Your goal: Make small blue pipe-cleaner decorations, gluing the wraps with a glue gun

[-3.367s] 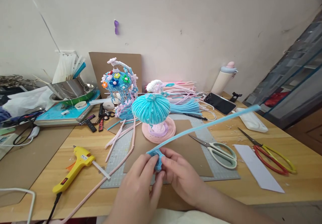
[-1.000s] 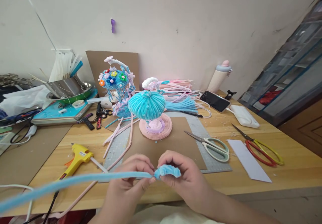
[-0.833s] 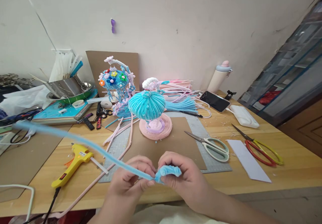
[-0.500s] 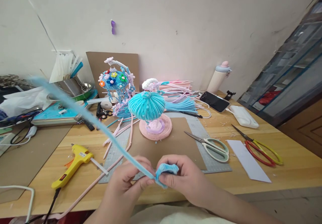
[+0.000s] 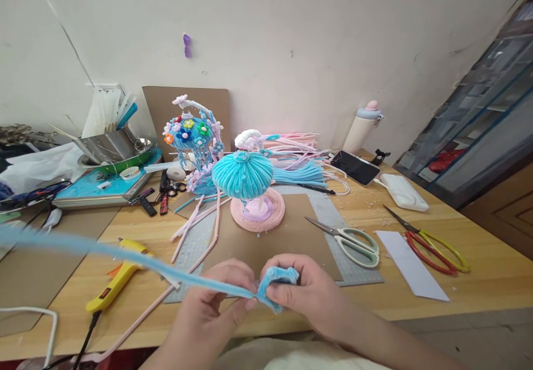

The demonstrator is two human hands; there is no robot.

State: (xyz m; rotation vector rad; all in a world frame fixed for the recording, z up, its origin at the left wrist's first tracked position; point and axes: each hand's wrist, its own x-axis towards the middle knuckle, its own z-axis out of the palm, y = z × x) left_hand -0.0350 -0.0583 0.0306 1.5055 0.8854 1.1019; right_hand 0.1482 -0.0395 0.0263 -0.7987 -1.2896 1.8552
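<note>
**Bent, light-blue fuzzy piece (image 5: 275,273) sat gripped at 6 o'clock**

The left hand (image 5: 210,306) pinched a long, light-blue fuzzy stem (image 5: 179,274) where it met the piece, thumb and fingertips closed. The stem ran out toward 9 o'clock, blurred at its far end, passing in front of a yellow plastic glue gun (image 5: 114,288) at 8 o'clock. The right hand (image 5: 312,289) held the piece, thumb pressed against it; the 2 hands were near each other above the wooden worktop (image 5: 391,299). Near the dial's centre, a turquoise, ribbed, fuzzy dome (image 5: 244,176) showed above a round pink base (image 5: 277,217). Metal scissors with white-and-green handles (image 5: 341,236) lay at 4 o'clock.
</note>
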